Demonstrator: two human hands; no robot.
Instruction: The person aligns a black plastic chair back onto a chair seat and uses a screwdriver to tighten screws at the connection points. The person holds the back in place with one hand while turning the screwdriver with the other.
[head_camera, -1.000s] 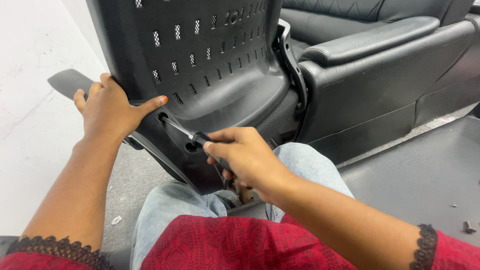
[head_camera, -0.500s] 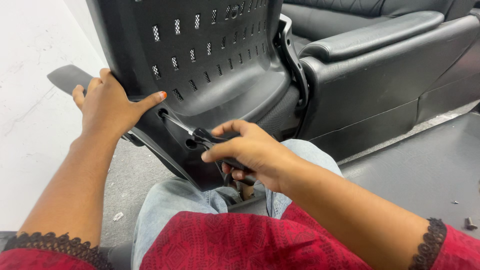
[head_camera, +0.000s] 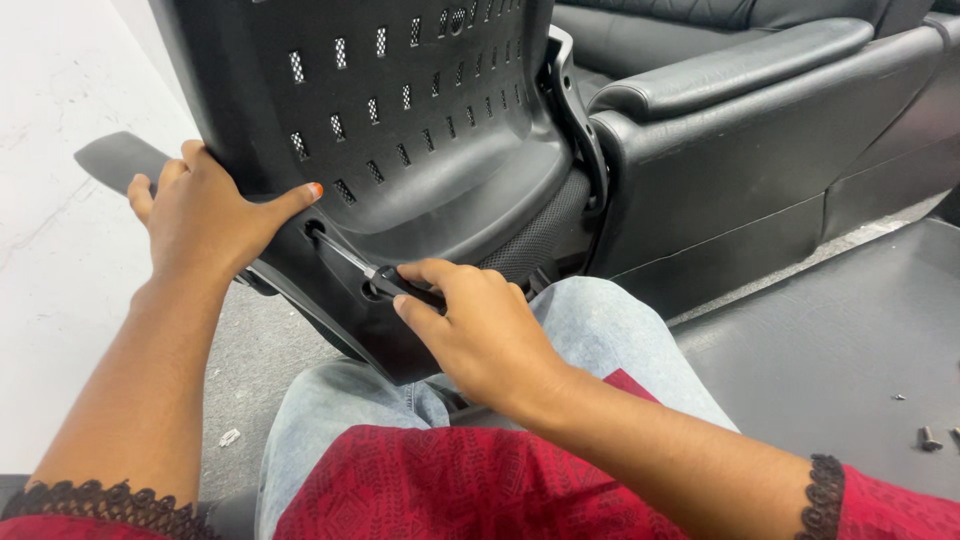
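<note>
Your right hand (head_camera: 480, 335) is wrapped around the black handle of a screwdriver (head_camera: 385, 278), fingers closed on it and the thumb lying along the top. Its thin metal shaft runs up and to the left, and the tip sits at a dark hole low on the black plastic chair back (head_camera: 400, 130), just beside your left thumb. Whether the tip is seated in a screw you cannot tell from this view.

Your left hand (head_camera: 205, 215) rests flat on the left edge of that chair back, fingers spread and curled over the rim, thumb stretched out to the right along the lower curve. It braces the shell rather than gripping anything loose.

You have the chair back standing upright and tilted slightly, its slotted surface facing you, its lower end resting between your knees against your light blue jeans (head_camera: 590, 330). A black armrest (head_camera: 115, 158) sticks out behind your left hand. To the right, touching the chair's edge, stands a black leather sofa (head_camera: 740, 150). Two small screws (head_camera: 930, 438) lie on the dark floor mat (head_camera: 840, 350) at far right.
</note>
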